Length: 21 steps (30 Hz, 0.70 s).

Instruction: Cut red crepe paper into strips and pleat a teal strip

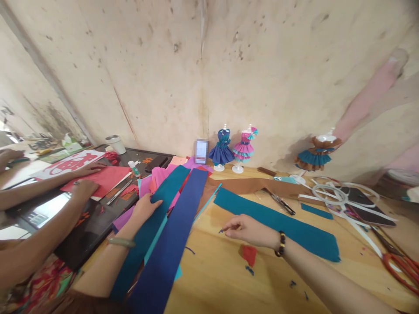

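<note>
Beyond the right hand (248,229): snips (280,202), three dressed mannequins (244,147).

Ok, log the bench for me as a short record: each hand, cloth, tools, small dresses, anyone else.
Left hand: resting on a long teal strip
Right hand: over the wooden table, small blue scrap at its fingertips; grip unclear
Other cloth: blue strip beside the teal one; wide teal piece beyond the right hand
Tools: snips, orange-handled scissors at right
Small dresses: three on stands, blue-teal, pink-teal, brown-teal
Others: another person's hands at left, at a red sheet
</note>
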Each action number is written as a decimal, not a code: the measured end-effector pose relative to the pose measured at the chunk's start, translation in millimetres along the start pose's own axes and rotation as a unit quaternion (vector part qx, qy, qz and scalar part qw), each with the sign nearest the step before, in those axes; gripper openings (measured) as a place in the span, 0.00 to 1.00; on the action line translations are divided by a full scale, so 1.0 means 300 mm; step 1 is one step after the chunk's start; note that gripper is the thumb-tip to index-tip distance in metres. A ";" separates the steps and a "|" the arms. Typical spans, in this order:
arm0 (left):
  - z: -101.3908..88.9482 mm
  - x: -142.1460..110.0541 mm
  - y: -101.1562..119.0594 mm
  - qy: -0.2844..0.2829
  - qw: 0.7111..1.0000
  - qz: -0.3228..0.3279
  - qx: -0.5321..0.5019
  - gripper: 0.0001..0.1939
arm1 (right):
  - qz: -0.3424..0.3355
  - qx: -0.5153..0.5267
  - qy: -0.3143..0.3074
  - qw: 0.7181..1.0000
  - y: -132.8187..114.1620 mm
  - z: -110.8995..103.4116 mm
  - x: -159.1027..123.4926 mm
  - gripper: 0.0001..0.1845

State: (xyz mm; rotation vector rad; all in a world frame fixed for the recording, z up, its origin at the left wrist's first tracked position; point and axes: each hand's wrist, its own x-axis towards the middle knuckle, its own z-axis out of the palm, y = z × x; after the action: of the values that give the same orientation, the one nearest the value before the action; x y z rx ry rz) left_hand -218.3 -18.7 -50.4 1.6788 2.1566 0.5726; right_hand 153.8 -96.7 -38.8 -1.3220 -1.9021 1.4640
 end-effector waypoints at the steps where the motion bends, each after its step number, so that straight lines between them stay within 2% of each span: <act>1: -0.005 0.001 -0.003 -0.011 1.000 -0.002 -0.024 0.25 | 0.003 0.017 -0.003 1.000 -0.002 0.020 0.017 0.14; 5: -0.046 -0.014 0.004 -0.086 0.985 0.013 -0.152 0.27 | -0.001 0.094 -0.035 0.995 -0.025 0.089 0.086 0.16; 8: -0.082 -0.042 0.030 -0.124 0.967 0.037 -0.221 0.30 | 0.003 0.189 -0.070 0.980 -0.064 0.147 0.156 0.20; 10: -0.098 -0.071 0.057 -0.160 0.944 0.049 -0.285 0.30 | 0.014 0.261 -0.083 0.962 -0.097 0.192 0.215 0.25; 12: -0.106 -0.108 0.084 -0.214 0.901 0.046 -0.373 0.31 | 0.022 0.321 -0.083 0.943 -0.130 0.235 0.280 0.25; 14: -0.107 -0.151 0.103 -0.265 0.858 0.032 -0.439 0.32 | 0.023 0.367 -0.070 0.927 -0.157 0.269 0.350 0.23; 16: -0.101 -0.194 0.110 -0.303 0.833 0.020 -0.463 0.33 | 0.018 0.399 -0.035 0.916 -0.171 0.287 0.418 0.20; 19: -0.084 -0.249 0.097 -0.338 0.821 0.013 -0.461 0.34 | 0.004 0.424 0.038 0.905 -0.175 0.276 0.508 0.13; 21: -0.068 -0.274 0.075 -0.346 0.825 0.020 -0.446 0.36 | -0.013 0.424 0.081 0.902 -0.174 0.242 0.551 0.15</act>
State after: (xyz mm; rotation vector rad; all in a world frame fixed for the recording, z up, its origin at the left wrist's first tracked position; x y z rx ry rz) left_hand -190.4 -95.7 -19.2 1.1201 1.0517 0.6871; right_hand -2.9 5.9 -55.8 -0.9307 -0.9469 1.7861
